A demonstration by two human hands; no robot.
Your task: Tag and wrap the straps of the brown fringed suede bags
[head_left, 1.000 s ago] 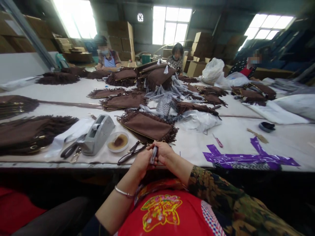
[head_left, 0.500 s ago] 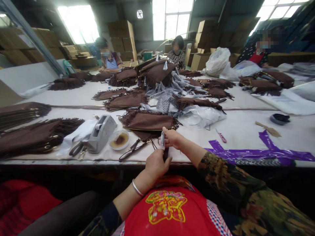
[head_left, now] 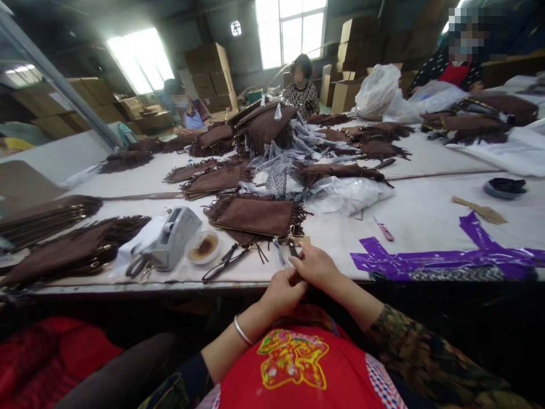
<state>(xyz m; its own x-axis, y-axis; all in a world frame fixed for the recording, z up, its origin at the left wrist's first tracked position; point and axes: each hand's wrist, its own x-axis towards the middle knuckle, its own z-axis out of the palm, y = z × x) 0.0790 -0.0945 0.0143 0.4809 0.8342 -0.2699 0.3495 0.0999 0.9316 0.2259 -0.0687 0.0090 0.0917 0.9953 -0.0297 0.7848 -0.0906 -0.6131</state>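
A brown fringed pouch (head_left: pixel 255 216) with a gold zipper lies on the table in front of me, on top of another one. A dark wrist strap (head_left: pixel 293 247) hangs from its right corner by a gold clasp. My right hand (head_left: pixel 317 264) is closed at that strap, beside a small tan card. Just below and to the left, my left hand (head_left: pixel 283 292) is closed against the right one at the table's edge; what its fingers hold is hidden. A wrapped grey tassel (head_left: pixel 279 251) lies left of the strap. Another strap (head_left: pixel 224 262) rests near the front edge.
A grey tape dispenser (head_left: pixel 174 241) and a bowl of brown stuff (head_left: pixel 203 247) stand to the left, near stacked pouches (head_left: pixel 72 247). More pouches and plastic bags (head_left: pixel 347 196) lie behind. At right are a pink cutter (head_left: pixel 385 230) and purple tape (head_left: pixel 426 266). Several people sit around.
Both hands have moved down and right, the right one now at the strap. The wrapped tassel, earlier between my hands, now lies on the table. The camera view has tilted slightly.
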